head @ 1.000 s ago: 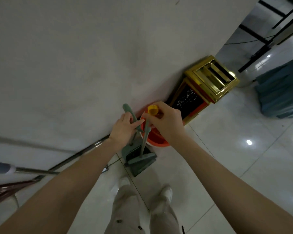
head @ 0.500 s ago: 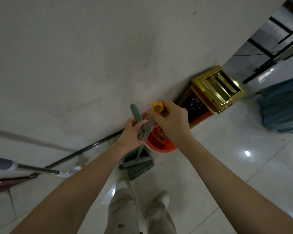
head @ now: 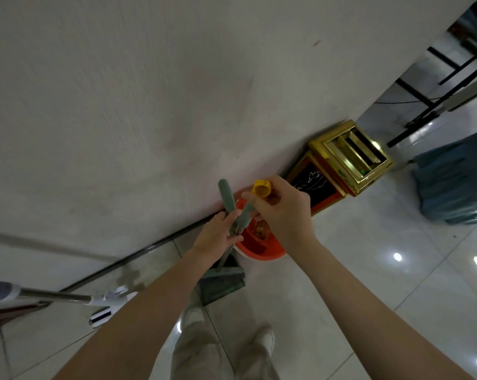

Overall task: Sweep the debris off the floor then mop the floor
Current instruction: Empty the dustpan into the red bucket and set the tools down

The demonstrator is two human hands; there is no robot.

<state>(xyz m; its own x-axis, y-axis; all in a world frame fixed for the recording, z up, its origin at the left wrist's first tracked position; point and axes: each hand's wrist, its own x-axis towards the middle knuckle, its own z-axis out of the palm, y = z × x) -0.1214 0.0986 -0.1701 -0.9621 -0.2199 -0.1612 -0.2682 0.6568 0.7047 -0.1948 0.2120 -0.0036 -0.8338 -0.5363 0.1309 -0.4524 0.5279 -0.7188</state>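
Two pale shoes (head: 267,334) stand on the glossy tiled floor (head: 369,270), one either side of a tile joint, and two bare forearms reach forward above them. To the left one mop (head: 53,296) lies low across the tiles. Its metal shaft points right and ends in a white joint near the left forearm. A dark red object (head: 7,316) sits under it at the frame edge; what it is cannot be told.

Just ahead of the shoes one green dustpan-and-broom set (head: 223,283) stands on the floor, with two green handles rising from it. The left hand (head: 218,237) has its fingers curled round the plain green handle (head: 226,196), where the two handles come close together. The right hand (head: 284,212) pinches the yellow-capped handle (head: 247,211) between thumb and fingers, just below the cap.

Beneath the hands one orange bucket (head: 259,248) stands against the foot of the wall (head: 149,105), with something amber inside. Beside it on the right one gold-topped bin (head: 350,157) also stands against the wall.

The wall closes off everything ahead and the mop crowds the left. Open tiles stretch to the right, up to one blue-covered object (head: 457,182) and several black desk legs (head: 424,91) farther back.
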